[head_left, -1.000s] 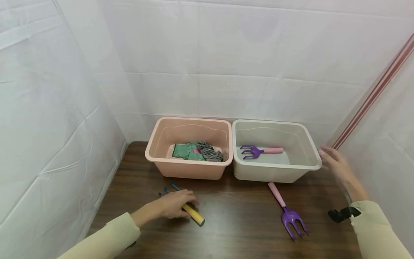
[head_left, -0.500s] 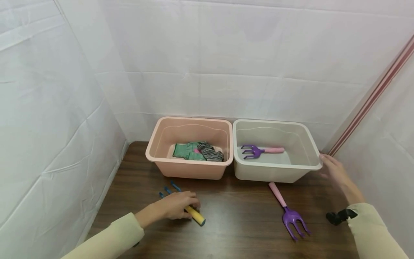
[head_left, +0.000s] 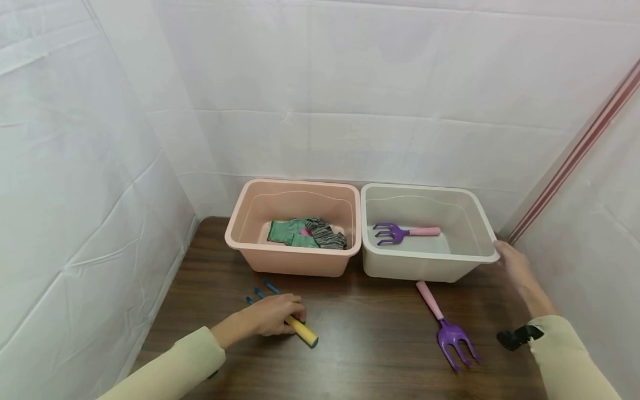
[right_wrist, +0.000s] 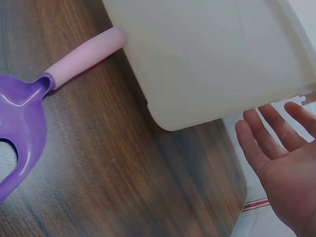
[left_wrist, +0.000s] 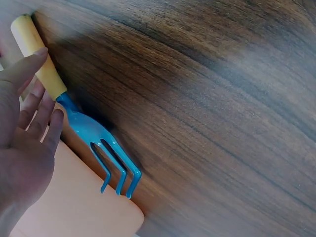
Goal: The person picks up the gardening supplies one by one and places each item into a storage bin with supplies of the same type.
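My left hand (head_left: 274,315) is low over the table at the left, its thumb and fingers around the yellow handle of a blue three-pronged hand rake (left_wrist: 89,129). Bent prongs point toward the pink bin, and the hand covers part of the handle in the head view. At the right, my right hand (head_left: 516,270) has its fingertips at the right end of the white bin (head_left: 430,268); the right wrist view shows these fingers extended and loosely spread. In front of that bin lies a purple hand fork (head_left: 451,334) with a pink handle.
Inside the white bin lies a purple hand rake (head_left: 395,234) with a pink handle. Beside it stands the pink bin (head_left: 295,262), holding green cloth gloves (head_left: 290,232) and a striped grey glove (head_left: 327,235). White sheeting (head_left: 320,139) rises behind the brown table (head_left: 360,355).
My right hand has shifted slightly down and left along the white bin's end. The left hand stays at the blue rake, which lies almost in the same place.
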A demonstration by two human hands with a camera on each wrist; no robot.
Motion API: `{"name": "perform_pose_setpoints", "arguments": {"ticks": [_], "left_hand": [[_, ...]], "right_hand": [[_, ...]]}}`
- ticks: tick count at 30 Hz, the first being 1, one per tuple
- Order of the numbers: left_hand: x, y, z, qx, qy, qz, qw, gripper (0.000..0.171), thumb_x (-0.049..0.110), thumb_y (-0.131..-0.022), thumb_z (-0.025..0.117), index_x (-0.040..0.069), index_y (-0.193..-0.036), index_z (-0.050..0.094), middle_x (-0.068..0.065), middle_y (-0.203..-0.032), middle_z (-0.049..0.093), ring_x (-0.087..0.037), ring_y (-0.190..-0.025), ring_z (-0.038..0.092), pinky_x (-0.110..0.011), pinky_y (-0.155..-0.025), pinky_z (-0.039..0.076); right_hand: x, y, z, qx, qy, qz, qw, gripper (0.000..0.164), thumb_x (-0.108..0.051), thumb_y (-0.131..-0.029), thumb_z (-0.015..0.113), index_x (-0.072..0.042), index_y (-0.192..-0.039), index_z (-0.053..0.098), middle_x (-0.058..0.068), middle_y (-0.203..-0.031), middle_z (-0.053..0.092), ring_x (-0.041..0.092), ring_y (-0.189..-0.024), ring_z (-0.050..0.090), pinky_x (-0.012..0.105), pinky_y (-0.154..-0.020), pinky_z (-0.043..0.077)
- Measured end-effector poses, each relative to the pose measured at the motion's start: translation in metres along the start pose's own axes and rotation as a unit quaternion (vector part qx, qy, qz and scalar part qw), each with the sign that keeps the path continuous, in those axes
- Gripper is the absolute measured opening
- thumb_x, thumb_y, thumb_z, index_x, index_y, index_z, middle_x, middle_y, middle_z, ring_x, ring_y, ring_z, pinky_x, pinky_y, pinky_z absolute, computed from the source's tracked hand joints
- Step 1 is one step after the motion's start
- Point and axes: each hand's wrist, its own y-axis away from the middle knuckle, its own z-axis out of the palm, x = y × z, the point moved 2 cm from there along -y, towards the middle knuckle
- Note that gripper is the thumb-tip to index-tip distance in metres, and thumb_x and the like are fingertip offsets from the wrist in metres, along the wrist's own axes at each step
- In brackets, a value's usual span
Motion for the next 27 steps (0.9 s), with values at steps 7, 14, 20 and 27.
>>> {"name": "perform_pose_setpoints", "arguments": {"ticks": [7,14,20,27], "left_hand": [[-0.005,-0.003,0.006,0.011,0.045,0.002,0.9989,0.018,0.023,-0.094,0.085,0.021,-0.108,0.074,0.009,-0.106,0.063,-0.008,-0.095,0.061,-0.027,-0.085,0.055],[-0.008,-0.005,0.009,0.025,0.089,0.0,0.9958,0.016,0.018,-0.095,0.083,0.02,-0.109,0.074,0.007,-0.105,0.063,-0.01,-0.094,0.062,-0.026,-0.085,0.055],[-0.009,-0.006,0.012,0.027,0.099,-0.004,0.9947,0.017,0.013,-0.097,0.08,0.019,-0.112,0.074,0.005,-0.108,0.063,-0.012,-0.097,0.061,-0.027,-0.088,0.055],[-0.011,-0.006,0.01,0.027,0.098,-0.015,0.9947,0.023,0.013,-0.097,0.08,0.014,-0.12,0.075,0.003,-0.113,0.063,-0.013,-0.103,0.061,-0.031,-0.094,0.055]], "right_hand": [[0.003,0.003,0.009,0.002,-0.087,-0.015,0.996,0.026,-0.019,-0.115,0.049,-0.008,-0.126,0.07,-0.004,-0.118,0.075,0.012,-0.105,0.073,0.033,-0.086,0.063],[0.005,-0.001,0.009,0.032,-0.08,-0.008,0.996,0.026,-0.02,-0.114,0.05,-0.011,-0.12,0.074,-0.005,-0.112,0.076,0.01,-0.099,0.074,0.035,-0.082,0.064],[0.008,-0.001,0.006,0.046,-0.052,-0.003,0.998,0.027,-0.023,-0.115,0.047,-0.015,-0.127,0.07,-0.012,-0.115,0.074,0.007,-0.102,0.072,0.034,-0.083,0.063],[0.009,0.0,0.011,0.045,-0.062,-0.009,0.997,0.026,-0.026,-0.115,0.047,-0.02,-0.123,0.072,-0.011,-0.111,0.076,0.007,-0.099,0.074,0.032,-0.082,0.063]]}}
